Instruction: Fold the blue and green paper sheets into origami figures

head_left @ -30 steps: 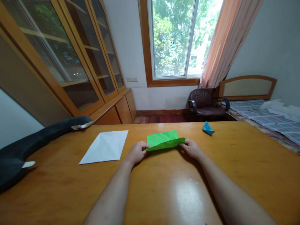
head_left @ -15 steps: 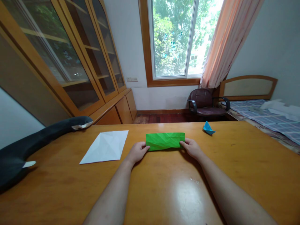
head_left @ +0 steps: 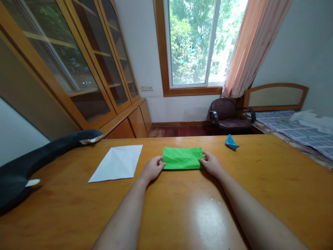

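Note:
A creased green sheet of paper [head_left: 182, 158], seen as a wide rectangle, is held low over the wooden table between both hands. My left hand [head_left: 153, 168] pinches its left edge, thumb on the near face. At the right edge my right hand [head_left: 212, 164] is closed the same way, thumb in front and fingers behind. To the left lies a flat white sheet of paper [head_left: 119, 163] with fold creases. A small blue folded paper boat [head_left: 231, 142] stands farther back on the right.
The brown wooden table [head_left: 166, 215] spans the foreground. A dark plush-like object [head_left: 39, 156] with white patches lies along its left side. Beyond the far edge are a maroon armchair [head_left: 225, 113], a bed [head_left: 286, 125] and a glass-doored cabinet [head_left: 99, 69].
The green paper looks taller and a little narrower, its lower edge now nearer to me. My right hand has shifted slightly left; my left hand stays almost in place.

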{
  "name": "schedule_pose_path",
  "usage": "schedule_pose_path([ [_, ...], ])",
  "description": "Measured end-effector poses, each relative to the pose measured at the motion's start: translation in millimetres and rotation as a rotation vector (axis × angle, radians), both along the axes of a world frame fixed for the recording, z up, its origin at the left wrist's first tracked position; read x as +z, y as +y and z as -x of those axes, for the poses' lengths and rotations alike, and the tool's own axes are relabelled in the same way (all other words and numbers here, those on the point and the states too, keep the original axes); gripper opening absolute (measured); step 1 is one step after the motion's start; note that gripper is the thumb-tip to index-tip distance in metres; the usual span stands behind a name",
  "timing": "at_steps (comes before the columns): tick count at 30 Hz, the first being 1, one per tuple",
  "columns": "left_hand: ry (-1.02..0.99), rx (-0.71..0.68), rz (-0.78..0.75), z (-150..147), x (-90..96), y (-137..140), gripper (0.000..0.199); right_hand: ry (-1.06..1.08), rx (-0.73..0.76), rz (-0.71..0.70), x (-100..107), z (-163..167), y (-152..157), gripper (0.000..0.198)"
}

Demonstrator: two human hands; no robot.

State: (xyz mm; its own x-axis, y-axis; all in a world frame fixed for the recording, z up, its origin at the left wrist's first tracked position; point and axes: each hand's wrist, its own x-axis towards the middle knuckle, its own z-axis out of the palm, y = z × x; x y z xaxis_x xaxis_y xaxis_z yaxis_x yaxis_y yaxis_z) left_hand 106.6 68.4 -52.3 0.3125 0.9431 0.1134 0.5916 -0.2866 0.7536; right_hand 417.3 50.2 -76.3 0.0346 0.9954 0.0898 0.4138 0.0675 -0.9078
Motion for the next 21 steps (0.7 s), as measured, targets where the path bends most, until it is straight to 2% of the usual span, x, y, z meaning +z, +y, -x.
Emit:
schedule_pose_path([
  [3, 0.048, 0.061, -0.014, -1.7, 0.2, -2.8, 0.06, -0.156, -0.116, -0.033, -0.6, 5.1, -2.3, 0.076],
  [7, 0.247, 0.091, -0.037, -5.2, 4.9, -7.5, 0.073, -0.276, -0.132, -0.073, -0.9, 10.3, -4.3, 0.076],
  [12, 0.503, 0.16, -0.031, -10.6, 13.6, -13.5, 0.068, -0.357, -0.126, -0.075, 0.2, 13.3, -5.6, 0.06],
  [17, 0.657, 0.135, -0.005, -15.9, 25.5, -21.1, 0.052, -0.435, -0.048, -0.094, -0.2, 15.0, -6.6, 0.037],
  [21, 0.756, 0.212, -0.085, -27.3, 32.7, -29.5, 0.041, -0.534, -0.004, -0.097, 0.8, 17.6, -7.6, 0.032],
])
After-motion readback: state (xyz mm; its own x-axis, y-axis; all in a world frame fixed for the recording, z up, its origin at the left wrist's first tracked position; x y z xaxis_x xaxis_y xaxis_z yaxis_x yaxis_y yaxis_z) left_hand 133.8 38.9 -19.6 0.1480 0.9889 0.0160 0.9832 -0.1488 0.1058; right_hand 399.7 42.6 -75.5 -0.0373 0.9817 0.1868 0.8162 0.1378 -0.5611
